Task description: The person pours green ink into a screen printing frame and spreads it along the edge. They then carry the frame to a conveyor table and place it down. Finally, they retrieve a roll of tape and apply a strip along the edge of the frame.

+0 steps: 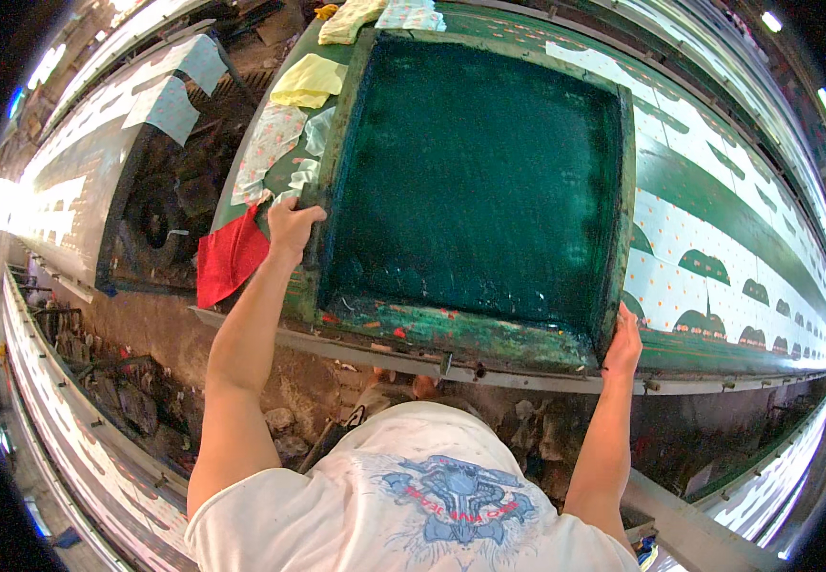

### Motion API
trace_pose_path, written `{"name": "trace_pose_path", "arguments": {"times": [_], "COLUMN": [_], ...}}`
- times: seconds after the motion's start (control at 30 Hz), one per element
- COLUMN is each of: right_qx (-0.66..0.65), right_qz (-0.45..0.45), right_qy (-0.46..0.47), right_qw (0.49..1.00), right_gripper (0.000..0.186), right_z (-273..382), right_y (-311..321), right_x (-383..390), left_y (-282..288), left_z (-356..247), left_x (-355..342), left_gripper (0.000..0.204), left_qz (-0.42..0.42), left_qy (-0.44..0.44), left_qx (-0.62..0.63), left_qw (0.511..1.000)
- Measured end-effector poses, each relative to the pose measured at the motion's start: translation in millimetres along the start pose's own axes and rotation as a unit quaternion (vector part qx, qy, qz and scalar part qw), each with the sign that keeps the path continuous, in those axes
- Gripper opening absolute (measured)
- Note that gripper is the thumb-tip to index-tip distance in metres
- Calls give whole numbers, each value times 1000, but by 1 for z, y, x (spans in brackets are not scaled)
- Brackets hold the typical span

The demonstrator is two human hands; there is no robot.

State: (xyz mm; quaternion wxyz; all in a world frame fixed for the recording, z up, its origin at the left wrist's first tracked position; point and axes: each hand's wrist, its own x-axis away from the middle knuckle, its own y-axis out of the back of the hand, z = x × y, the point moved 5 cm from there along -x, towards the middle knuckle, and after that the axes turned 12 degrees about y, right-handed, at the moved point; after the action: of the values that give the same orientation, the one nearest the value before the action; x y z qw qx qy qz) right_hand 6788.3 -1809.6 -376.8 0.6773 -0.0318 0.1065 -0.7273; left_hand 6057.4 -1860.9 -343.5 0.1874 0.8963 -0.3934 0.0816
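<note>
Fingers of the left hand (291,231) curled at the outer edge of a large, squarish, paint-stained frame (470,332), thumb reaching onto its rail; hold looks closed. Right hand (624,343) touches the same frame, fingers close together along the outer edge; whether they hook beneath, cannot tell.

Clock positions read from the frame's centre, 12 at top. Left hand at 9, right hand between 4 and 5. Frame encloses a dark green, glossy, flat panel (475,181) and lies on a long green-topped table (699,191). Red smears on the bottom rail, at 6.

Left of the frame: bright red, folded cloth (232,259) between 8 and 9, just beside the left wrist; pale, flower-printed cloth (270,148) between 9 and 10; light yellow, crumpled cloth (310,81) at 10.

At 3: white, orange-dotted sheets (662,219) with arch-shaped openings, green showing through.

Farther out, at 9: second long table (70,229), well apart, bearing white pieces. At 6: wearer's white, blue-printed T-shirt (336,505).
</note>
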Motion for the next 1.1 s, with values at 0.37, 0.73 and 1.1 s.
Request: {"name": "trace_pose_path", "arguments": {"times": [0.37,0.73,1.1], "right_qx": [76,38,205], "right_qz": [14,-1,-50], "right_qy": [-21,-78,-162], "right_qw": [997,996,964], "right_gripper": [67,66,60], "right_z": [-3,14,19], "right_y": [26,35,44], "right_x": [-4,-10,-12], "left_y": [-14,-42,-45], "left_z": [24,5,40], "left_x": [4,35,3], "left_gripper": [24,25,54], "left_qz": [28,12,-22], "left_qy": [36,-14,-80], "left_qx": [-7,-65,-111], "left_qw": [999,998,990]}}
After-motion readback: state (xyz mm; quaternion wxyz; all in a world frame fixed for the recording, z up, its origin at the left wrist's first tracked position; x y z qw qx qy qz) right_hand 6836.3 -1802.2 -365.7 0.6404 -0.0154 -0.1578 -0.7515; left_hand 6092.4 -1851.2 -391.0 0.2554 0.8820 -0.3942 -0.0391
